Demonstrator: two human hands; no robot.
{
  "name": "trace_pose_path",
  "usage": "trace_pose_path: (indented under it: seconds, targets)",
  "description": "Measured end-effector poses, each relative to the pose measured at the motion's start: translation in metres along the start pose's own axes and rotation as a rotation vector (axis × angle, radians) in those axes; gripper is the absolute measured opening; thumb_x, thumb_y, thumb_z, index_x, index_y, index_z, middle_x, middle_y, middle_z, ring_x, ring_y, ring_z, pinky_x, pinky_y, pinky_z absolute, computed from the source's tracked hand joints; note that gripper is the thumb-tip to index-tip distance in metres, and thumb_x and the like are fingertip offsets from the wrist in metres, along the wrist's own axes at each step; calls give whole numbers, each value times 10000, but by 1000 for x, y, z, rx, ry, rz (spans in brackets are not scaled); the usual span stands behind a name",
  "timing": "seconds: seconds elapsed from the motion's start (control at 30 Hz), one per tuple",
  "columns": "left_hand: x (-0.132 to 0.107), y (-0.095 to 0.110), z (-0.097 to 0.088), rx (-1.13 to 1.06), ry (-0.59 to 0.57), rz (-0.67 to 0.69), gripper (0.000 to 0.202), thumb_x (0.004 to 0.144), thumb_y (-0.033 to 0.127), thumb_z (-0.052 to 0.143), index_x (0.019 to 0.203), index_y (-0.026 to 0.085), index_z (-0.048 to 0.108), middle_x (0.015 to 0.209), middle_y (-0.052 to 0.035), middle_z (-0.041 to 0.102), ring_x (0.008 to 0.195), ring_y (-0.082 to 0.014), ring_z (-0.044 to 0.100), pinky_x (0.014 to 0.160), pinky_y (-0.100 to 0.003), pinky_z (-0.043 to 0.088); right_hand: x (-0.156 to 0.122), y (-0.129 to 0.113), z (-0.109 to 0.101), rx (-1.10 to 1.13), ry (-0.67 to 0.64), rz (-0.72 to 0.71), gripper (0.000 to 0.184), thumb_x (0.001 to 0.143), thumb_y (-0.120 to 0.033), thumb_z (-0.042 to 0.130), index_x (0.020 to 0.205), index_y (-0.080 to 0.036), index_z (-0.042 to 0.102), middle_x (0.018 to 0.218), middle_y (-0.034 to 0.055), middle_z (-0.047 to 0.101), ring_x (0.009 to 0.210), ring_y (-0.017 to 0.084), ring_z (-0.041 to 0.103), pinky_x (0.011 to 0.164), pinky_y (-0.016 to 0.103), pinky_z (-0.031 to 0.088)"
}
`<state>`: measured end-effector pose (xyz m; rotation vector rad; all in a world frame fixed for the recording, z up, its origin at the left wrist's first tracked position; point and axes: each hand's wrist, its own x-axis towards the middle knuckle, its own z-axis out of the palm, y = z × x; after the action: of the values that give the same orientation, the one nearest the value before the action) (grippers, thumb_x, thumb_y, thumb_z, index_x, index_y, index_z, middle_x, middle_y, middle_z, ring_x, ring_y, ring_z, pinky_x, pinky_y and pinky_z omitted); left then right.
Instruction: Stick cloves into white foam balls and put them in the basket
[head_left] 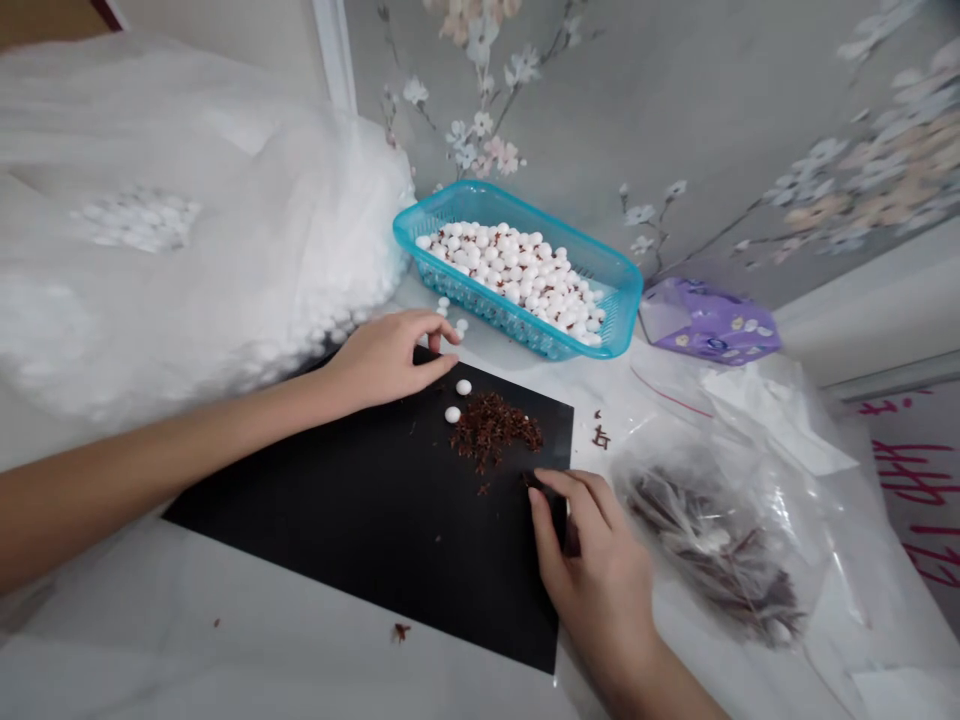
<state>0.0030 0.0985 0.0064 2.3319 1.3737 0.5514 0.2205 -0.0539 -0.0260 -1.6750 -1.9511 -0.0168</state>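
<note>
A black sheet [360, 520] lies on the table, with a pile of small reddish-brown pieces [491, 428] near its far right part. Two white balls [457, 400] rest at the pile's left side. Over the sheet's far edge is my left hand [390, 360], thumb and forefinger apart with nothing visible between them. My right hand [596, 560] is at the sheet's right edge, thumb and forefinger pinched on a small dark brown piece [527, 481] just below the pile. Its other fingers curl underneath, partly hidden.
Behind the sheet stands a blue plastic basket [442, 275] of white balls mixed with brown bits. A large translucent bag [300, 200] of white balls fills the left. To the right lie a clear bag [720, 560] of brown pieces and a purple packet [712, 320].
</note>
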Motion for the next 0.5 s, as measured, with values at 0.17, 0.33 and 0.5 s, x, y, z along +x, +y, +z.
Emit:
trace_pose_path:
  seconds: [0.17,0.33,0.5]
  targets:
    - [15,-4,4,247,28,40,356,874,384,447,1146,204,588,1031,-62,583,818,-197,566,629,-253,369,0,1,0,17,-15,-77,159,886,-203,503,930,-167,651,832,48,648,632,126,625,536,225,469]
    - [21,-6,11,272,45,95,300,891,349,443,1092,192,601,1051,-59,592,787,-173,575,614,-239,369,2,2,-1,65,-44,-76,143,890,-181,483,891,-172,625,785,33,625,612,114,611,537,215,457]
    - [29,-12,15,192,76,127,205,873,275,473,965,153,610,965,-51,629,798,-166,585,665,-253,403,3,-1,-5,162,-87,-58,109,879,-137,453,858,-183,550,756,20,579,611,109,587,524,210,433]
